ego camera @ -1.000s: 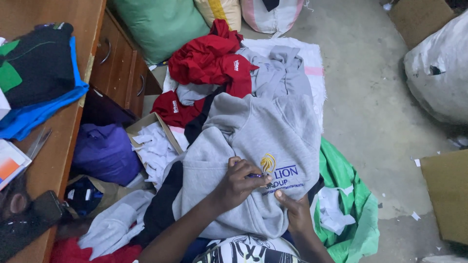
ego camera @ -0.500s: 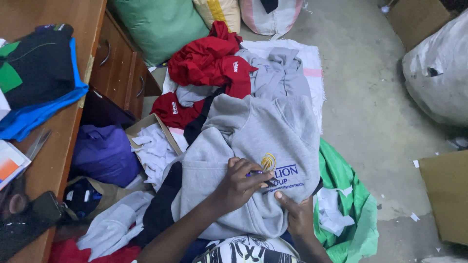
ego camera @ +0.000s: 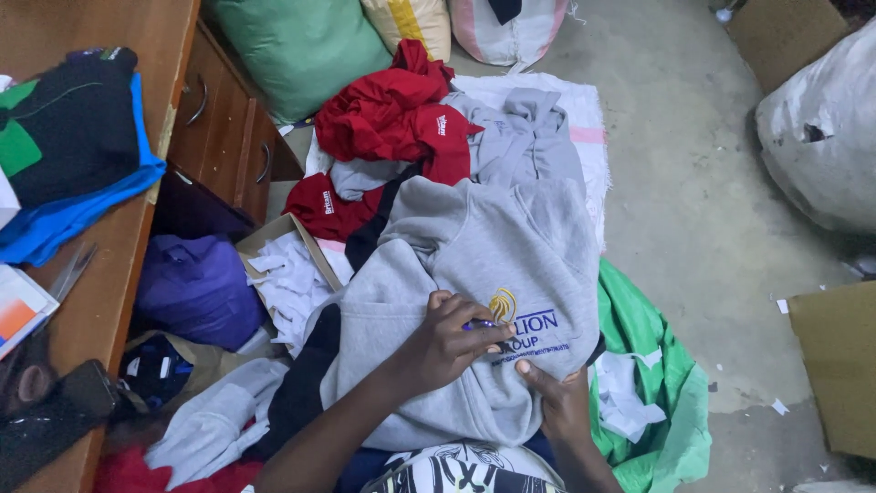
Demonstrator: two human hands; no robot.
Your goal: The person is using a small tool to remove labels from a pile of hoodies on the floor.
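Note:
A grey sweatshirt (ego camera: 493,246) lies spread over my lap with an embroidered gold and blue logo (ego camera: 529,327) facing up. My left hand (ego camera: 443,351) rests on the fabric and pinches a small purple tool (ego camera: 478,324), its tip at the left edge of the logo. Just below the logo, my right hand (ego camera: 558,406) grips a fold of the sweatshirt, thumb on top. More grey garments (ego camera: 520,128) and red garments (ego camera: 392,114) are heaped beyond it.
A wooden desk (ego camera: 109,274) with drawers (ego camera: 219,119) stands at left, bearing folded black and blue clothes (ego camera: 64,137) and scissors (ego camera: 68,274). A cardboard box of white scraps (ego camera: 292,274), a purple garment (ego camera: 192,288), a green bag (ego camera: 662,365), sacks (ego camera: 817,128) and cardboard (ego camera: 835,365) surround me.
Both hands stay at the logo; the left hand with the tool has shifted only slightly. The sweatshirt has not moved.

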